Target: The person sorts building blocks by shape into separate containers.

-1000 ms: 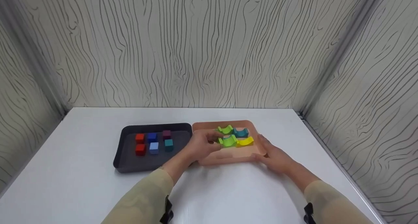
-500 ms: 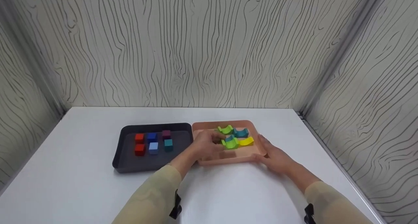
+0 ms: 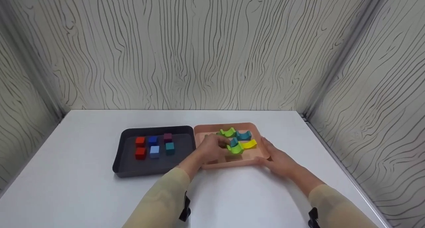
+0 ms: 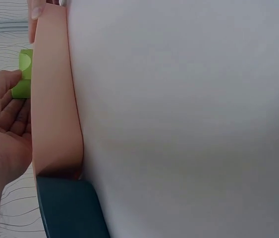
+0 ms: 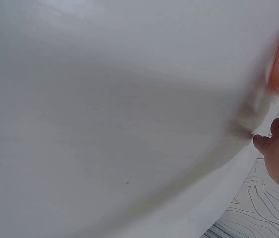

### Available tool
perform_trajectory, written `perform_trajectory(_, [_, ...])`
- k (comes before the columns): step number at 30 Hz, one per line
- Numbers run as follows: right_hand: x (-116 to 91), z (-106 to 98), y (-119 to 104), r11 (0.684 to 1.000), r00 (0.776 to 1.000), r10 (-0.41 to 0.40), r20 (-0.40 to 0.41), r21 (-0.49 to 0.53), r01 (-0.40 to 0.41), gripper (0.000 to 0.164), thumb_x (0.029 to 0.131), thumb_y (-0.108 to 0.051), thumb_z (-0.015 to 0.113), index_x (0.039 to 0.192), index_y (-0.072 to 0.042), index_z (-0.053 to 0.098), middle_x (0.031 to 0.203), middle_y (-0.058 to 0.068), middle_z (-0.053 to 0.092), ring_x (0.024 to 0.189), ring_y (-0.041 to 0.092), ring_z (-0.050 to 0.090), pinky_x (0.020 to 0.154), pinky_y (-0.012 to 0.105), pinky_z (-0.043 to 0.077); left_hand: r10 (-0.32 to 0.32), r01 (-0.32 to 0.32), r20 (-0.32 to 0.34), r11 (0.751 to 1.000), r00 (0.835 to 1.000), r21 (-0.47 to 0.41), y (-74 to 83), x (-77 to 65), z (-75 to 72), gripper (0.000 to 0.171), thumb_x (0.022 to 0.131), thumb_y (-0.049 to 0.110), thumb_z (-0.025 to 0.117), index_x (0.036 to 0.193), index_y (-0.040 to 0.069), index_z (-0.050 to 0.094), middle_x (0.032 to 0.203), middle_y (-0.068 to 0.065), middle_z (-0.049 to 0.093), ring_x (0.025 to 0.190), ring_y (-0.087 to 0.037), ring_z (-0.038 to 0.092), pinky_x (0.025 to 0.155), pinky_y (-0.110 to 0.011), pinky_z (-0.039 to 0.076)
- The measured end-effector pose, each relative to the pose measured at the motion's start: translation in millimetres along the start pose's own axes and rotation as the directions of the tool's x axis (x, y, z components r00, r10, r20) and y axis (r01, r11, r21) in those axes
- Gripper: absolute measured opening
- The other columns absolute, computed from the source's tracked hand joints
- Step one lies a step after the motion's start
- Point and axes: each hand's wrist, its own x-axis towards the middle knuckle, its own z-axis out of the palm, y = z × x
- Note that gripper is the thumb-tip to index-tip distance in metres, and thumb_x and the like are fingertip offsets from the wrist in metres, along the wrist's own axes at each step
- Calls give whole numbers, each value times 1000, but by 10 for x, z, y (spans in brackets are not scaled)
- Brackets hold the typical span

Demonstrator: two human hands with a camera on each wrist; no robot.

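Observation:
My left hand [image 3: 212, 148] pinches a light green block with a scooped, curved top [image 3: 235, 149] over the front part of the pink tray [image 3: 219, 165]. In the left wrist view, thumb and fingers hold this green block [image 4: 25, 74] just above the tray's rim. Behind it lies a teal curved block [image 3: 234, 142], partly hidden. A yellow curved block [image 3: 249, 144], a blue-teal one [image 3: 243, 135] and another lime green one [image 3: 227, 132] lie in the tray. My right hand [image 3: 279, 160] holds the tray's front right corner, thumb at the front, fingers along the right side.
Left of the pink tray, close beside it, stands a dark grey tray [image 3: 127, 165]. It holds two rows of small cubes, among them a red cube [image 3: 140, 153] and a light blue cube [image 3: 154, 152]. Wood-patterned panels [image 3: 179, 55] enclose the white table [image 3: 225, 201].
The left hand has brought the light green block slightly right and toward the front of the tray, uncovering more of the teal block behind it. The right hand stays at the corner.

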Motion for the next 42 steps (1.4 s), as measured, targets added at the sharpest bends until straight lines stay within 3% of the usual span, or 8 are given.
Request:
perform_trajectory(8, [-14,-12,-10,1000,1000,-13,3,-6,13,101,101,-70,54,173,-18,6,176,18,16,155,49,28,121,70,26,-38,38,13,999,999,18,-34,40,25,33,93,16,85,125,13,80,106,9,74,106,-12,65,104,-35,55])
perform_trajectory(29, [1,-6,-18,1000,1000,5,11,4,-5,105,98,-73,56,173,-19,6,176,18,17,154,50,30,120,72,27,-39,37,25,996,999,86,-88,33,49,27,92,17,85,119,13,81,99,6,72,97,-14,62,94,-33,57])
perform_trajectory(34, [5,-11,-23,1000,1000,-8,4,0,8,104,99,-71,57,172,-15,8,175,20,19,153,50,32,120,70,29,-44,42,13,993,999,108,-59,24,55,30,93,18,85,122,12,80,101,5,71,96,-14,62,94,-33,57])
perform_trajectory(42, [15,-12,-3,1000,1000,22,18,10,-23,106,98,-74,56,173,-20,5,176,18,16,154,49,30,121,70,26,-43,42,13,992,999,116,-38,4,46,37,92,11,84,129,10,78,116,0,75,109,-13,66,104,-36,55])
